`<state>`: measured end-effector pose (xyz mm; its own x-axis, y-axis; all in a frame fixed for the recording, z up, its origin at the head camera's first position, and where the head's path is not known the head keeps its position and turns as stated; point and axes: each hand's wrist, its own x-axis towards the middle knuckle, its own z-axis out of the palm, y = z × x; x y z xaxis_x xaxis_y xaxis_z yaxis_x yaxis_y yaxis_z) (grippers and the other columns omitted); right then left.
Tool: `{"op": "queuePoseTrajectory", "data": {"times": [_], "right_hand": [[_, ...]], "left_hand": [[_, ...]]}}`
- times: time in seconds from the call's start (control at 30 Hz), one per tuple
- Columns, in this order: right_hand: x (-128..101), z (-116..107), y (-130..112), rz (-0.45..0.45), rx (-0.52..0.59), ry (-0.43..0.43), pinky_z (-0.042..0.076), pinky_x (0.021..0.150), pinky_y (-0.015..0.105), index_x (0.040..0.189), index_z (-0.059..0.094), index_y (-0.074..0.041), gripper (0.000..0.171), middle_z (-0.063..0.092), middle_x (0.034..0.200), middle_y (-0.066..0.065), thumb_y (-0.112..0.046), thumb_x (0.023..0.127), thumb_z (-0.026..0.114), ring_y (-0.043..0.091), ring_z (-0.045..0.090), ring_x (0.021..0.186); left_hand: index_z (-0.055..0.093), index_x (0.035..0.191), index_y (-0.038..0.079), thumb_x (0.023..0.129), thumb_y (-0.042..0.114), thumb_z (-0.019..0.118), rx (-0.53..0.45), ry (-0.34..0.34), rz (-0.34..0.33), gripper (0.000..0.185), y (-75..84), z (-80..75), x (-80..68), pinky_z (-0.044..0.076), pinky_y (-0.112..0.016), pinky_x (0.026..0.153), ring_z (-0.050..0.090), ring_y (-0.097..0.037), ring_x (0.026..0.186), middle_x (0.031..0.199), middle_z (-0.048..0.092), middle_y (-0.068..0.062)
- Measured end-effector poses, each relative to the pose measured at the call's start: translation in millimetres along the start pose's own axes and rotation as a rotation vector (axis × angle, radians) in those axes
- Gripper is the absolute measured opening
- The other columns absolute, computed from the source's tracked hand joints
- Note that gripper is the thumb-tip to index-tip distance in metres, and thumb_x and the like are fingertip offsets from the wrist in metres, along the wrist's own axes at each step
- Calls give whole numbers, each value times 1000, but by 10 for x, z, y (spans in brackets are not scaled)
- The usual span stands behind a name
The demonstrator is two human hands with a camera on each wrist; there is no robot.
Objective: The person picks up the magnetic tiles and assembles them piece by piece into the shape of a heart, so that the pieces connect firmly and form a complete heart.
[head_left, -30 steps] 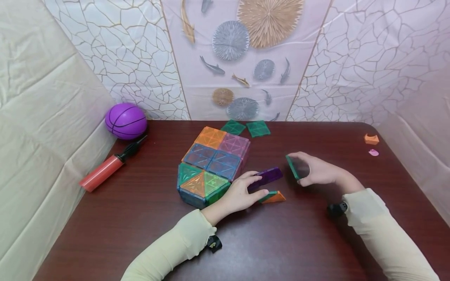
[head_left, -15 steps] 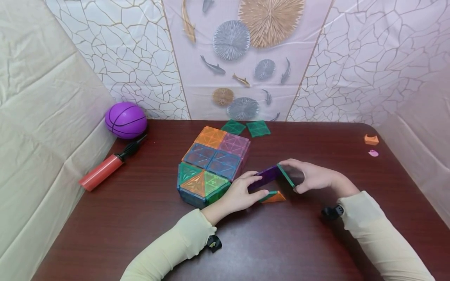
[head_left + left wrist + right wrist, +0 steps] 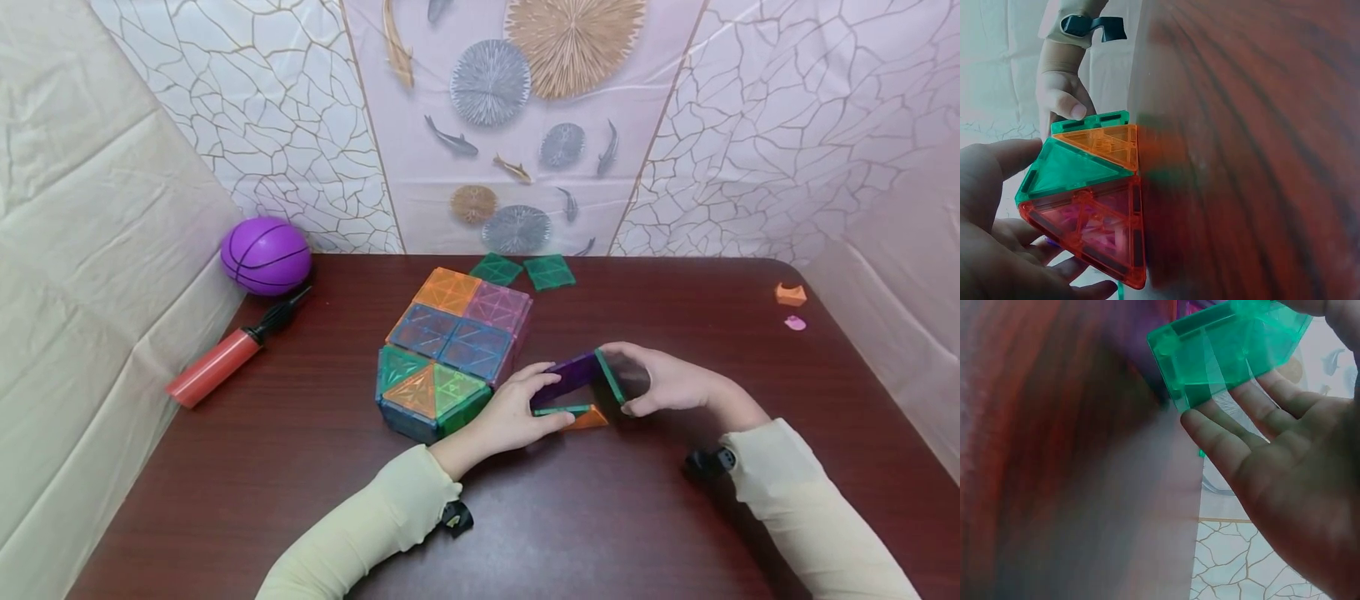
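My right hand point(image 3: 671, 379) pinches a green magnetic tile point(image 3: 1216, 356) by its edges between thumb and fingers. That tile stands at the right end of a small group of upright tiles. A purple tile point(image 3: 572, 375) forms its back; an orange triangle tile point(image 3: 1107, 144), a green triangle tile point(image 3: 1069, 169) and a red triangle tile point(image 3: 1094, 225) show in the left wrist view. Around the group's left end my left hand point(image 3: 513, 412) holds on, thumb at the front and fingers at the purple tile. To its left stands a larger block of tiles point(image 3: 472, 346).
Two loose green tiles point(image 3: 550, 272) lie at the table's back edge. A purple ball point(image 3: 266, 256) and a red hand pump point(image 3: 217, 367) are on the left. An orange piece point(image 3: 791, 294) and a pink piece point(image 3: 795, 322) lie far right.
My right hand has brought the green tile leftward to the purple tile's end. The green triangle tile by my left thumb has turned slightly, while the left hand has stayed nearly still.
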<state>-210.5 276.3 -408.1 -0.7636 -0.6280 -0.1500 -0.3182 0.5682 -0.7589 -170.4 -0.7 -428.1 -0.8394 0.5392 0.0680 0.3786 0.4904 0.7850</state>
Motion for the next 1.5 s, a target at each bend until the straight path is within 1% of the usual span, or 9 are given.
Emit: {"op": "queuePoseTrajectory", "data": {"times": [0.23, 0.4, 0.53, 0.7, 0.83, 1.17, 1.3, 1.4, 1.5], "right_hand": [[-77, 127, -33, 1, 39, 82, 39, 102, 53, 140, 37, -3, 78, 51, 136, 17, -14, 76, 80, 36, 47, 128], [-97, 208, -19, 5, 39, 138, 40, 101, 51, 139, 38, -3, 77, 51, 135, 16, -13, 76, 80, 34, 48, 127], [-97, 242, -6, -10, 62, 161, 40, 101, 52, 139, 37, -1, 77, 50, 135, 19, -10, 76, 80, 36, 47, 128], [-84, 263, -9, -8, 62, 176, 40, 100, 54, 140, 37, 0, 78, 48, 136, 20, -11, 76, 80, 39, 46, 128], [-88, 277, -23, 5, 41, 181, 40, 100, 54, 141, 36, 0, 79, 47, 137, 19, -14, 77, 80, 39, 47, 127], [-151, 322, -124, 26, -50, 212, 43, 98, 54, 140, 38, -2, 79, 48, 135, 17, -21, 76, 81, 35, 50, 123], [-169, 369, -157, 32, -52, 221, 44, 97, 52, 139, 39, -3, 78, 49, 134, 15, -22, 76, 81, 33, 52, 121], [-180, 399, -170, 29, -32, 220, 44, 97, 53, 139, 40, -3, 77, 49, 134, 16, -21, 76, 81, 33, 53, 121], [-193, 416, -177, 34, -45, 228, 44, 97, 53, 139, 40, -2, 78, 50, 134, 16, -21, 76, 81, 34, 54, 120]], "left_hand": [[48, 141, 5, 85, 39, 71, 21, -22, -7, 70, 23, 1, 37, 33, -45, 110, 30, -27, 141, 154, 34, -7], [44, 144, 5, 84, 44, 71, 51, -34, -19, 76, 12, 16, 84, 33, -48, 109, 25, -27, 142, 157, 27, -7], [45, 143, 4, 90, 43, 65, 46, -26, -15, 69, 8, 14, 101, 31, -49, 110, 23, -28, 142, 157, 26, -8], [46, 141, 0, 100, 29, 51, 4, -18, 5, 51, 18, -5, 93, 27, -51, 112, 22, -31, 143, 157, 26, -12], [45, 141, -1, 99, 24, 52, 0, -12, 10, 49, 7, -4, 96, 26, -52, 112, 20, -33, 143, 157, 25, -13], [47, 139, -1, 97, 22, 54, -13, -5, 13, 49, -2, -2, 85, 27, -52, 112, 19, -32, 144, 157, 24, -13], [47, 138, -1, 97, 23, 54, -37, -3, 3, 48, -1, -1, 76, 27, -52, 112, 18, -31, 144, 157, 23, -12], [47, 138, -1, 98, 24, 54, -45, -4, 0, 48, -9, 6, 74, 27, -52, 111, 18, -31, 144, 158, 22, -12], [47, 138, 0, 98, 26, 54, -43, -5, -3, 48, -18, 18, 76, 27, -53, 111, 17, -31, 145, 158, 21, -12]]}}
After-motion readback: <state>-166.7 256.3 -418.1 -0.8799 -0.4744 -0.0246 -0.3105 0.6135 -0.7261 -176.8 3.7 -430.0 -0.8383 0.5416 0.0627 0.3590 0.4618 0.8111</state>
